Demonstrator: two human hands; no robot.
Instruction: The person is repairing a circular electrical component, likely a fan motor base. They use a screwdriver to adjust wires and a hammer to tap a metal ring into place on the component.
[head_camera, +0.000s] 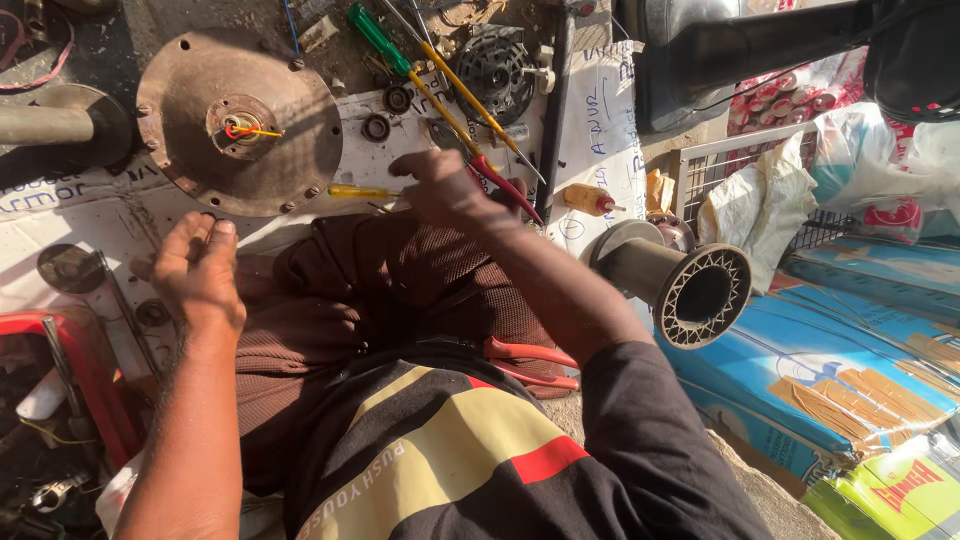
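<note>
Two hands are out over a cluttered work surface (90, 215) covered in white sheet, and we're looking straight down past a brown-trousered knee. The right hand (445, 190) is loosely curled with its fingers bent down, and its fingertips are at the small yellow-handled screwdriver (362, 191) lying flat on the white sheet; whether it has actually gripped the tool, we cannot tell. That screwdriver is short, with a clear yellow handle and a thin dark shaft pointing toward the hand, and it lies just below the rim of the round metal plate (240, 120). What a plate it is: a rusty brown disc, dusty, with bolts round its edge and a raised hub in the middle from which red and yellow wires poke out. The left hand (200, 265) hovers spread and relaxed, holding nothing, near the plate's lower edge. Above the right hand we see a long green-handled screwdriver (378, 38) lying aslant, with a yellow-shafted one beside it, and a red-handled tool (505, 185) just past the knuckles. Two small dark rings (377, 127) rest on the sheet near the plate, and a black ribbed fan part (495, 65) lies beyond them. To the right stands a dark flared tube with a grille mouth (690, 285), and red-handled pliers (530, 362) rest on the lap.
</note>
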